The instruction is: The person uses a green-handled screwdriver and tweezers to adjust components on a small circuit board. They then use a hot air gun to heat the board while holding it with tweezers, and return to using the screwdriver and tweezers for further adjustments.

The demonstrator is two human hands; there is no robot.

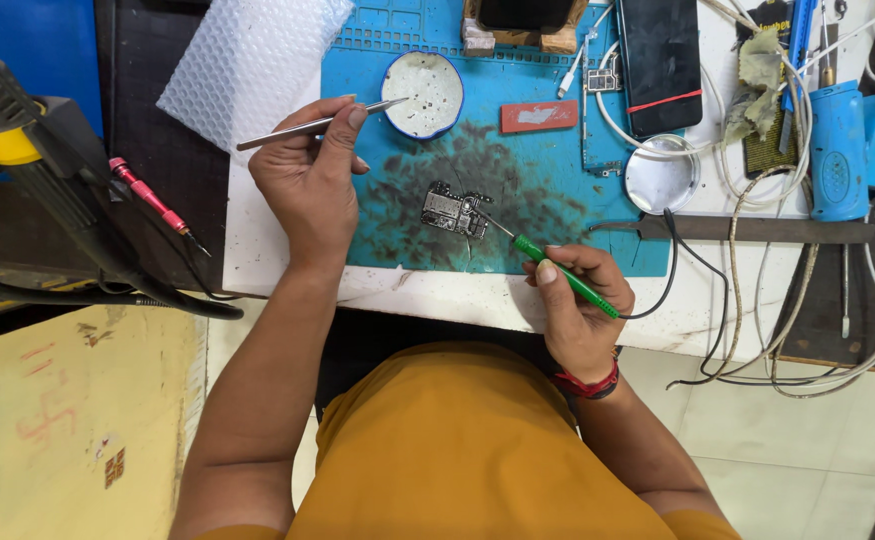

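Observation:
A small circuit board point(454, 211) lies on a stained blue work mat point(547, 205). My right hand point(579, 310) grips a green-handled soldering iron point(562, 276), and its thin tip touches the board's right edge. A black cord runs from the iron's handle to the right. My left hand point(307, 180) pinches metal tweezers point(317, 124) above the mat's left edge; their tips point at a round white dish with a blue rim point(423, 94).
Bubble wrap point(247, 60) lies at back left, a red screwdriver point(152, 203) further left. A dark phone point(660, 60), a round glass lens point(660, 180), a red flat piece point(538, 116), a blue tool point(837, 150) and tangled cables point(767, 290) crowd the right.

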